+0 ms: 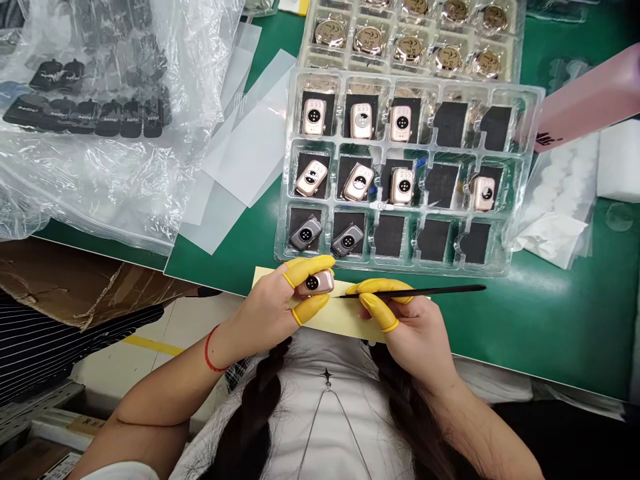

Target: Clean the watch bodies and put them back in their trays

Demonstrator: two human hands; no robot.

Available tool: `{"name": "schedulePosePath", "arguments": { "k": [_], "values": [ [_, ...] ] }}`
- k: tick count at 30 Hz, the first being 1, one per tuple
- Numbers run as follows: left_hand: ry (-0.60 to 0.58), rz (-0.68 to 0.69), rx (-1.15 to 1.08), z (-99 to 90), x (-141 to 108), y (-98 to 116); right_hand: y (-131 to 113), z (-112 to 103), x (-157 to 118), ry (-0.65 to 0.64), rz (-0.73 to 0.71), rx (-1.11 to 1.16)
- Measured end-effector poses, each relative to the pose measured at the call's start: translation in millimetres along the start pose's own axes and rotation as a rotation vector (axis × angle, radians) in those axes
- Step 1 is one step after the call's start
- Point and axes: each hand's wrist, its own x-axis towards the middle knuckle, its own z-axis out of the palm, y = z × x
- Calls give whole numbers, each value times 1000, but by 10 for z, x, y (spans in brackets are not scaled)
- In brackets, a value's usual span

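Between the yellow-cotted thumb and finger of my left hand (280,300) is a rose-gold smartwatch case (320,283), its black sensor side facing up. My right hand (405,327), also in yellow finger cots, pinches a pair of thin black tweezers (435,291). Their tip points left, close beside the watch case; whether it touches cannot be made out. Under both hands lies a pale yellow sheet (345,320) at the table's front edge. Just beyond stands a clear plastic tray (500,263) holding several rose-gold watch cases (401,185) and two dark grey ones (347,239), some pockets showing only black pads.
Behind is another tray (515,57) of round gold watch cases. At left, a clear plastic bag (195,120) lies near translucent sheets (255,147). A pink bottle (590,100) and white tissue (553,233) are at right. A cardboard box (90,280) sits below the table edge.
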Motion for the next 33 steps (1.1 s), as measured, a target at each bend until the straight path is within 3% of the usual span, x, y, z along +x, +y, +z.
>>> {"name": "schedulePosePath", "arguments": {
  "k": [10,23,28,33],
  "values": [
    [35,-81,-52,4,-6,32,16,19,-57,109,54,40],
    [25,-56,11,-8,4,27,26,48,-24,48,16,50],
    [22,-70,-8,-10,11,54,47,63,-50,104,-63,25],
    [14,-123,-105,-8,19,44,86,24,-57,137,-15,103]
  ]
}}
